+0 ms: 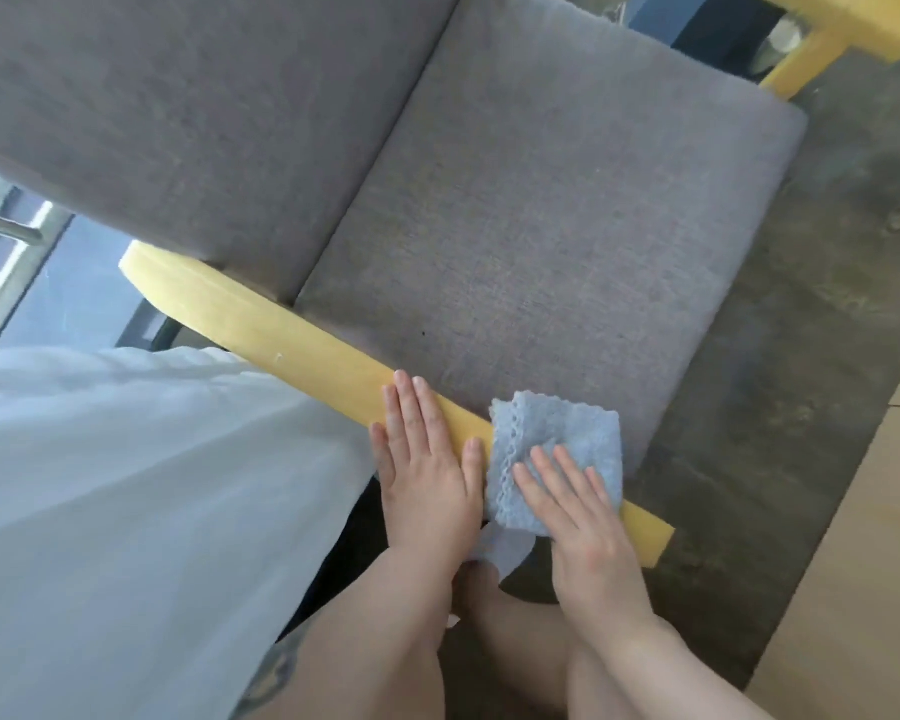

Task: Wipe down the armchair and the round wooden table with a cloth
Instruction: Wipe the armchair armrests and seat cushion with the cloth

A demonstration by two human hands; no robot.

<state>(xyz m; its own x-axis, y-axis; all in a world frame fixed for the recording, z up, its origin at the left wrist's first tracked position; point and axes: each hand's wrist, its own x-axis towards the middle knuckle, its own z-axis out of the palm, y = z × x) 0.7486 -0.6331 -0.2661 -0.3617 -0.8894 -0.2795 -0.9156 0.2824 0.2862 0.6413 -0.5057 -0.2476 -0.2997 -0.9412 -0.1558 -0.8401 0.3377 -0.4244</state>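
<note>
Right hand (583, 517) presses cloth (557, 444) flat-fingered near armrest (292, 350) front end; unwiped length runs past flat left hand (427, 470).

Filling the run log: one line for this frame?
step: wiping armrest | right hand: flat on light blue cloth over yellow wooden armrest | left hand: flat on armrest | grey seat cushion: bare

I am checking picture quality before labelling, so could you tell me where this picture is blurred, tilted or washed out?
Head view: the whole scene is tilted; the far armrest at top right and the window at left are smeared; the white shirt is nearly washed out; the cloth, both hands and the near armrest are fairly sharp; light is soft.
</note>
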